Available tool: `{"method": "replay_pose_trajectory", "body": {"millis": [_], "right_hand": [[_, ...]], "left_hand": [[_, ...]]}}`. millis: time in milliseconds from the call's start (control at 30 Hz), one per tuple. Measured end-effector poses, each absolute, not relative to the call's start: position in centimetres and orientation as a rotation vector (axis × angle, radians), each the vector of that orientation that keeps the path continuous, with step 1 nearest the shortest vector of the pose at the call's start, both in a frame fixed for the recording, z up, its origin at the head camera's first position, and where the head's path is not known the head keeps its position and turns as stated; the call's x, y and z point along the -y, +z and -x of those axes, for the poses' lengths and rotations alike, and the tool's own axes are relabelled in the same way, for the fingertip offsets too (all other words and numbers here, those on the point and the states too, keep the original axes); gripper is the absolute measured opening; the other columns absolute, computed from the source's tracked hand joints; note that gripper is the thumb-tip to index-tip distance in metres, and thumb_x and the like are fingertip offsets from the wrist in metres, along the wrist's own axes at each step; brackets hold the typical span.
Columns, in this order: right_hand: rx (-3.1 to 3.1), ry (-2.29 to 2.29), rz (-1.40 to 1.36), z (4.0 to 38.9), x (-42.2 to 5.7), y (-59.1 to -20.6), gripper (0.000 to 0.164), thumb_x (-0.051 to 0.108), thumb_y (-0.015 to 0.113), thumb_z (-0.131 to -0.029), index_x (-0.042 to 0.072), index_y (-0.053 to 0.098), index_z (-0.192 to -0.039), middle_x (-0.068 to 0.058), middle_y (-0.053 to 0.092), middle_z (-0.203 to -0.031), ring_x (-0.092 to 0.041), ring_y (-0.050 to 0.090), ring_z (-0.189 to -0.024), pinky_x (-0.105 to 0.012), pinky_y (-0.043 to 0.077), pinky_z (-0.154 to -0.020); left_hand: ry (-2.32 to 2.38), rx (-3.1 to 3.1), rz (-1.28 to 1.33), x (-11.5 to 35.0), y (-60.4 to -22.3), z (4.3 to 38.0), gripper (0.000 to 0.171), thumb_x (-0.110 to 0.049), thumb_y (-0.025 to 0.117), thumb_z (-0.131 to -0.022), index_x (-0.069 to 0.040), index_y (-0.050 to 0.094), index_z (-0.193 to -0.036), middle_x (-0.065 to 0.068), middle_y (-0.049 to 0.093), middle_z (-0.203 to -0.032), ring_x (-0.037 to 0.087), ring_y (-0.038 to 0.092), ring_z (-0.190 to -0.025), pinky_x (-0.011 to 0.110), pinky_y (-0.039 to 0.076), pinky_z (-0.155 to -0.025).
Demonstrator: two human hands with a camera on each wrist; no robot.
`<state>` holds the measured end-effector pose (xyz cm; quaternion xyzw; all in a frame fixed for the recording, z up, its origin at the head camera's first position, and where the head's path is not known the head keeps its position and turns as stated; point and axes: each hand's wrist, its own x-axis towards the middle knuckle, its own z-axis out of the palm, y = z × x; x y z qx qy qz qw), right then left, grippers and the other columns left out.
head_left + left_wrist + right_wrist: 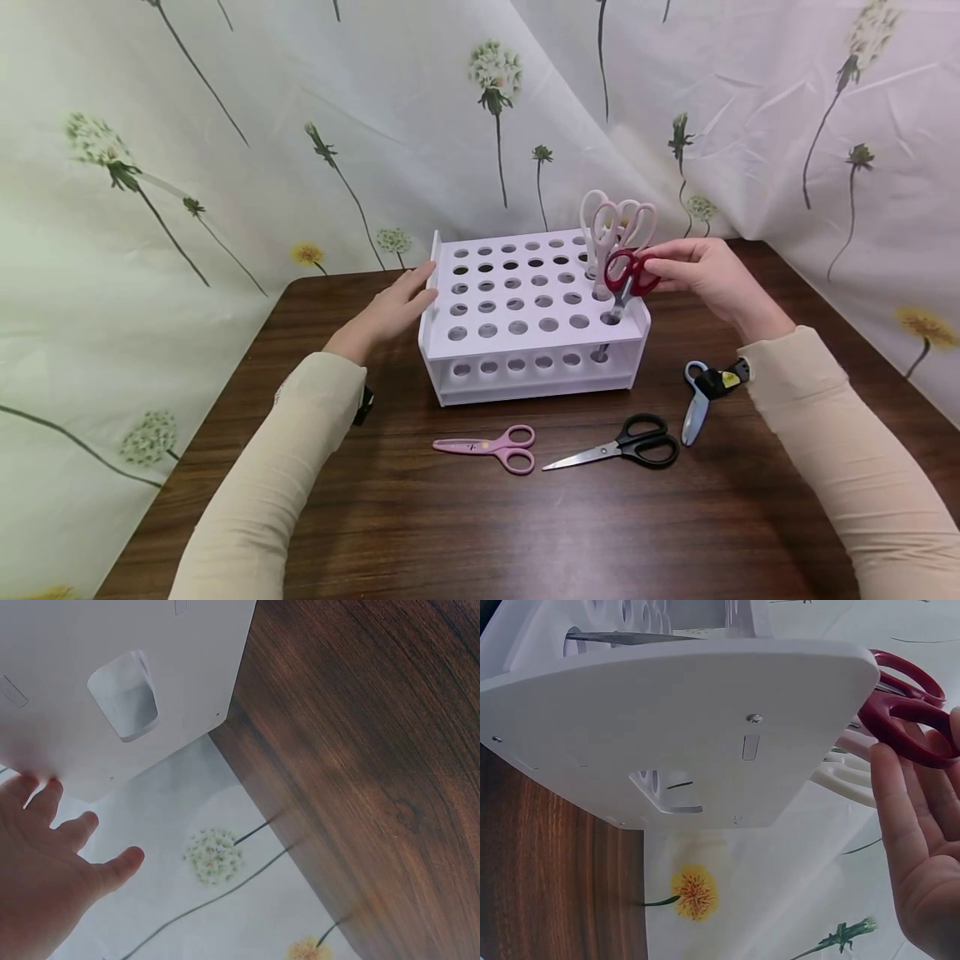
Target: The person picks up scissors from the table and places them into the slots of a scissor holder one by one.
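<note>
A white rack point(525, 347) with rows of round holes stands on the table. My right hand point(708, 279) pinches the handle of the red scissors point(643, 283), whose blades point down through a front right hole; the right wrist view shows a blade point(630, 637) inside the rack. Behind them, pink scissors point(603, 258) and white scissors point(586, 218) stand handles up in the right-hand column. My left hand point(386, 312) rests its fingertips against the rack's left side panel point(60, 697), fingers extended and apart.
Before the rack lie pink scissors point(487, 447) and black-handled scissors point(637, 442). Light blue scissors point(696, 408) lie near the right wrist, partly covered by its black strap point(723, 380). A flower-print sheet point(420, 125) hangs behind the brown table point(480, 542).
</note>
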<state>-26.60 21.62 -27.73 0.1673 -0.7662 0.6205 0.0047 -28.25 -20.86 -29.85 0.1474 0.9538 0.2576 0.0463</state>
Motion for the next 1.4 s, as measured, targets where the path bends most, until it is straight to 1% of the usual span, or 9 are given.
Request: {"method": "replay_pose_trajectory", "body": {"millis": [133, 333, 567, 800, 867, 967, 1100, 1333, 1400], "right_hand": [[2.438, 1.933, -0.53, 26.6, -21.6, -27.9, 0.02, 0.011, 0.066, -0.086, 0.004, 0.07, -0.104, -0.004, 0.067, -0.089, -0.016, 0.064, -0.08, -0.026, 0.052, -0.072], [2.463, 1.922, -0.539, 26.6, -21.6, -28.0, 0.021, 0.012, 0.066, -0.086, 0.003, 0.07, -0.105, -0.003, 0.067, -0.09, -0.015, 0.064, -0.08, -0.026, 0.052, -0.071], [2.41, 2.016, -0.592, 26.7, -21.6, -27.8, 0.017, 0.007, 0.064, -0.087, 0.002, 0.07, -0.102, -0.003, 0.067, -0.094, -0.016, 0.065, -0.081, -0.03, 0.052, -0.071], [2.364, 2.081, -0.624, 26.7, -22.1, -27.8, 0.021, 0.004, 0.063, -0.087, -0.004, 0.067, -0.105, -0.005, 0.067, -0.095, -0.018, 0.066, -0.081, -0.031, 0.052, -0.072], [2.357, 2.091, -0.627, 26.7, -22.3, -27.8, 0.02, 0.003, 0.063, -0.087, -0.003, 0.067, -0.105, -0.005, 0.067, -0.094, -0.018, 0.066, -0.081, -0.031, 0.052, -0.071], [2.348, 2.104, -0.63, 26.7, -22.6, -27.8, 0.018, 0.003, 0.062, -0.087, 0.002, 0.069, -0.104, -0.004, 0.067, -0.095, -0.018, 0.066, -0.081, -0.03, 0.052, -0.071], [2.335, 2.117, -0.644, 26.8, -22.9, -27.9, 0.018, 0.002, 0.061, -0.088, 0.004, 0.069, -0.103, -0.003, 0.067, -0.095, -0.018, 0.066, -0.082, -0.03, 0.052, -0.071], [2.371, 2.054, -0.63, 26.8, -23.5, -28.2, 0.022, 0.004, 0.061, -0.088, -0.003, 0.064, -0.109, -0.006, 0.068, -0.096, -0.019, 0.066, -0.083, -0.033, 0.052, -0.072], [2.395, 2.028, -0.602, 26.8, -23.8, -28.3, 0.023, 0.006, 0.061, -0.088, -0.001, 0.064, -0.11, -0.006, 0.068, -0.097, -0.019, 0.066, -0.084, -0.033, 0.052, -0.072]], "left_hand": [[0.786, -2.909, -0.453, 20.9, -29.9, 28.2, 0.06, -0.045, 0.03, -0.098, -0.023, 0.01, -0.15, 0.005, 0.01, -0.153, 0.026, 0.002, -0.138, 0.059, 0.003, -0.103], [0.794, -2.911, -0.449, 20.8, -29.9, 28.1, 0.058, -0.043, 0.031, -0.098, -0.024, 0.011, -0.15, 0.005, 0.01, -0.153, 0.026, 0.003, -0.138, 0.058, 0.005, -0.104], [0.8, -2.917, -0.438, 20.8, -29.8, 28.2, 0.058, -0.043, 0.031, -0.098, -0.024, 0.012, -0.15, 0.003, 0.011, -0.153, 0.027, 0.004, -0.138, 0.057, 0.007, -0.104], [0.787, -2.906, -0.431, 20.8, -29.7, 28.0, 0.06, -0.047, 0.03, -0.097, -0.026, 0.011, -0.15, 0.005, 0.009, -0.153, 0.027, 0.005, -0.138, 0.056, 0.01, -0.104], [0.781, -2.905, -0.433, 20.8, -29.7, 28.0, 0.06, -0.047, 0.03, -0.097, -0.026, 0.011, -0.15, 0.004, 0.009, -0.153, 0.026, 0.004, -0.138, 0.057, 0.008, -0.104], [0.785, -2.902, -0.431, 20.8, -29.7, 28.0, 0.059, -0.046, 0.031, -0.097, -0.025, 0.011, -0.15, 0.002, 0.009, -0.153, 0.026, 0.003, -0.138, 0.057, 0.006, -0.104], [0.785, -2.898, -0.416, 20.8, -29.6, 28.1, 0.06, -0.046, 0.031, -0.097, -0.025, 0.011, -0.15, 0.001, 0.009, -0.153, 0.025, 0.002, -0.138, 0.057, 0.005, -0.104], [0.792, -2.896, -0.417, 20.8, -29.6, 28.1, 0.06, -0.047, 0.031, -0.097, -0.025, 0.011, -0.15, 0.0, 0.009, -0.153, 0.024, 0.002, -0.138, 0.057, 0.005, -0.104], [0.795, -2.895, -0.416, 20.7, -29.6, 28.2, 0.059, -0.046, 0.031, -0.097, -0.025, 0.011, -0.15, 0.0, 0.009, -0.153, 0.023, 0.001, -0.138, 0.057, 0.003, -0.104]]}}
